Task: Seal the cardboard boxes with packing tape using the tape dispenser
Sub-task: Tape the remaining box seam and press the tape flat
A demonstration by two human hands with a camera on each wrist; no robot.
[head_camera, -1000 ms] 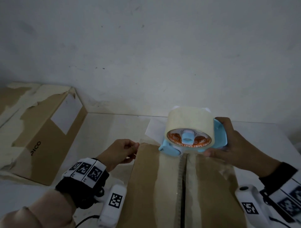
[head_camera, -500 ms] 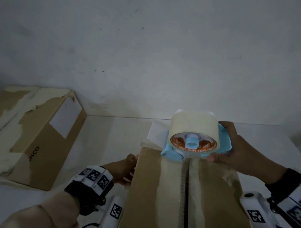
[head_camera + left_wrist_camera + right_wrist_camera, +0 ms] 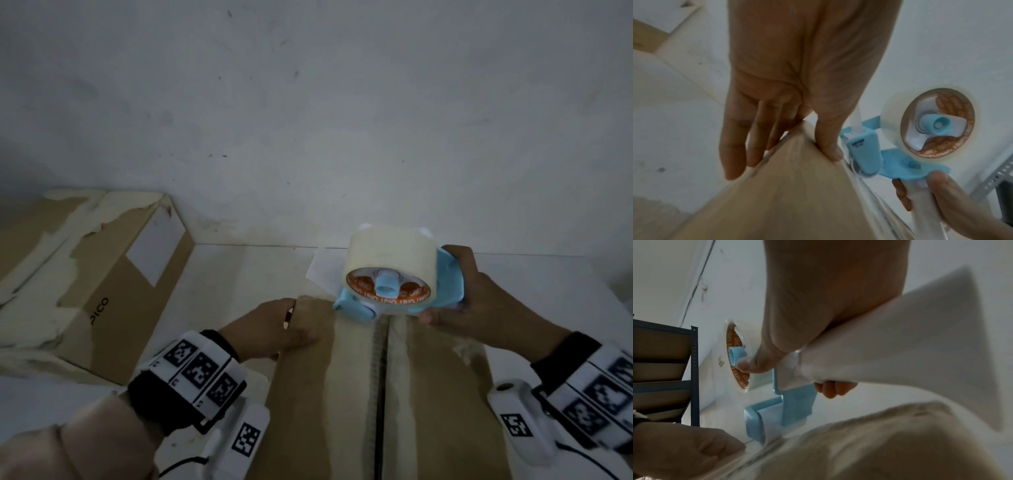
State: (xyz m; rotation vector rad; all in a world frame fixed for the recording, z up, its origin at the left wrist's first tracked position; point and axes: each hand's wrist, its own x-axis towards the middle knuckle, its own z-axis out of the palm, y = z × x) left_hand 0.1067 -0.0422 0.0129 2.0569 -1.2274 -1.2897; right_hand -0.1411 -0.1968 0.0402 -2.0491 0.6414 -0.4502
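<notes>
A brown cardboard box (image 3: 438, 394) lies in front of me, its two top flaps meeting at a centre seam with old pale tape strips alongside. A blue tape dispenser (image 3: 448, 281) carrying a cream tape roll (image 3: 390, 253) sits at the seam's far end, roller down on the box edge. My right hand (image 3: 455, 301) grips its white handle (image 3: 900, 345). My left hand (image 3: 291, 322) holds the box's far left corner, thumb on top and fingers down the side (image 3: 733, 146). In the left wrist view clear tape runs from the dispenser (image 3: 865, 154) onto the box (image 3: 787, 194).
A second cardboard box (image 3: 102, 274) with torn tape and a white label lies at the left on the white table (image 3: 239, 274). A white sheet (image 3: 322, 274) lies behind my box. The wall stands close behind. A dark shelving rack (image 3: 663, 369) shows in the right wrist view.
My left hand has moved right, from beside the box to its far left corner, and taken hold there. The dispenser stays at the seam's far end.
</notes>
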